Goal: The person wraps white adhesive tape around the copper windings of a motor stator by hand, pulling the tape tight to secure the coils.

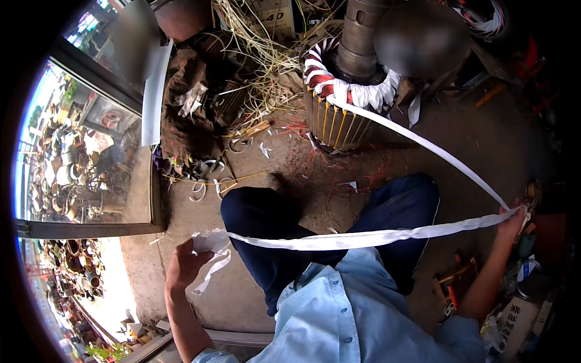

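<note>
A long white cloth tape [339,241] runs across my lap between my two hands. My left hand [183,266] pinches its bunched end, and a short tail hangs below the fingers. Far out to the right, my right hand [512,224] is closed on the tape where it bends back. From there the strip slants up to the motor rotor [340,124], which stands upright on the floor in front of my knees. White tape covers much of the rotor's end winding [375,91]; red-and-white turns show at its left. A thick steel shaft [358,45] rises from the middle.
A heap of pale strands [260,60] lies behind the rotor, beside a dark brown cloth [184,103]. Scraps and red threads litter the floor. A framed glass panel [91,151] stands at left. A small wooden stool [457,281] and a carton [517,323] sit near my right arm.
</note>
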A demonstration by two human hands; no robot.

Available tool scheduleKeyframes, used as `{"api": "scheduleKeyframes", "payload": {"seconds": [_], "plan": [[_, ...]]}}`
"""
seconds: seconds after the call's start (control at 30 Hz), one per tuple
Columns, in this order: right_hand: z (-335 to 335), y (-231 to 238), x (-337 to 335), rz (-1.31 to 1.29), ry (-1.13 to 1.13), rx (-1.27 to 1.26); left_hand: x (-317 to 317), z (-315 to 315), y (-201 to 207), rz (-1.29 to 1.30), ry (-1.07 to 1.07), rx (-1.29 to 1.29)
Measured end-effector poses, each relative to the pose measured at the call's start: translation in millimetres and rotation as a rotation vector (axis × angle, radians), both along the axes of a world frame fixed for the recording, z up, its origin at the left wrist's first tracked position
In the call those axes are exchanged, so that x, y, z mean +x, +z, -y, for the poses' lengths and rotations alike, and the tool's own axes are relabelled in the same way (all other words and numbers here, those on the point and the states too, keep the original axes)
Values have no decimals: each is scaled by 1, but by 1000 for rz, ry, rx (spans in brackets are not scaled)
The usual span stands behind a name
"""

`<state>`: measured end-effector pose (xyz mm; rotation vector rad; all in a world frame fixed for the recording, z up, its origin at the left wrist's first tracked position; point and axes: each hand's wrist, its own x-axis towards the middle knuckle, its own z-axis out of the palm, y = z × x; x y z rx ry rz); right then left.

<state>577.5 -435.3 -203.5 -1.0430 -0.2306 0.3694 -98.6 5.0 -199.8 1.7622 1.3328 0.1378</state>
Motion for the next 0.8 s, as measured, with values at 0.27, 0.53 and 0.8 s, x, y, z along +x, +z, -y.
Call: {"api": "scheduleKeyframes", "payload": {"seconds": [0.27,0.53,0.8], "plan": [[160,-237,-96,-479,-137,-706,39,-9,34,-630,-186,677],[-76,-106,-85,590,-488,-750,52,-40,39,-404,-273,594],[-262,-13,-283,1068,292,-228,92,1,63,760,425,-43]]}}
